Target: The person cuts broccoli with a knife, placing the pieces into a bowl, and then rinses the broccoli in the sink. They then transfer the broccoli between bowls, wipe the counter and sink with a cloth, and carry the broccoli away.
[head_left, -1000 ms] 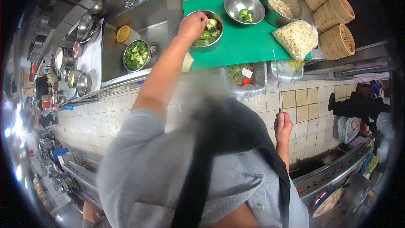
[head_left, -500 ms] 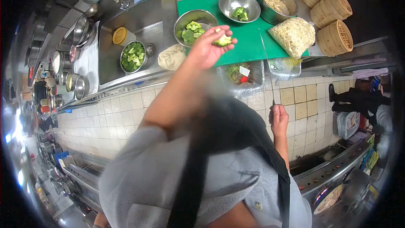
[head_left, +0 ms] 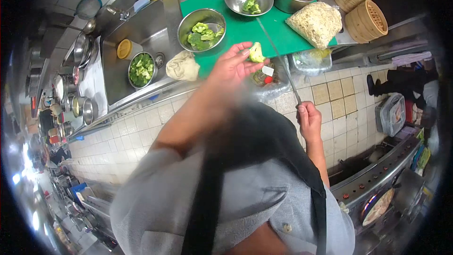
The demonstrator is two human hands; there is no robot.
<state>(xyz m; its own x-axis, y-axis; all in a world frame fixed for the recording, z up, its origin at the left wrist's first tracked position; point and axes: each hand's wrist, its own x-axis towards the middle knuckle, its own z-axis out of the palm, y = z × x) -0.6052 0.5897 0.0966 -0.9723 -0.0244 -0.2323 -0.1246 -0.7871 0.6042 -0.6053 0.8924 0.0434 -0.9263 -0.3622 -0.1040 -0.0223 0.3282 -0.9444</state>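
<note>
My left hand (head_left: pixel 233 63) is closed on a pale green broccoli floret (head_left: pixel 256 53), pinched at the fingertips above the front edge of the green cutting board (head_left: pixel 245 33). My right hand (head_left: pixel 310 119) grips the handle of a long knife (head_left: pixel 284 66). The blade points forward, its far end over the board and to the right of the floret, apart from it. Beyond my left hand stands a steel bowl (head_left: pixel 181 35) with broccoli pieces (head_left: pixel 203 38) in it. A second steel bowl (head_left: pixel 234 4) farther back holds a few florets (head_left: pixel 251 6).
A pot (head_left: pixel 302 7) of pale shreds and a full plastic bag (head_left: pixel 317 23) sit on the board's right, beside bamboo steamers (head_left: pixel 365 21). At left, the sink (head_left: pixel 113 73) holds a broccoli bowl (head_left: pixel 142 68). A cloth (head_left: pixel 183 66) lies on its edge; a scrap bin (head_left: pixel 276 92) hangs below the board.
My left hand has come down and nearer, turning the floret upright in its fingers. The knife now leans further left over the board. The whole view has shifted slightly.
</note>
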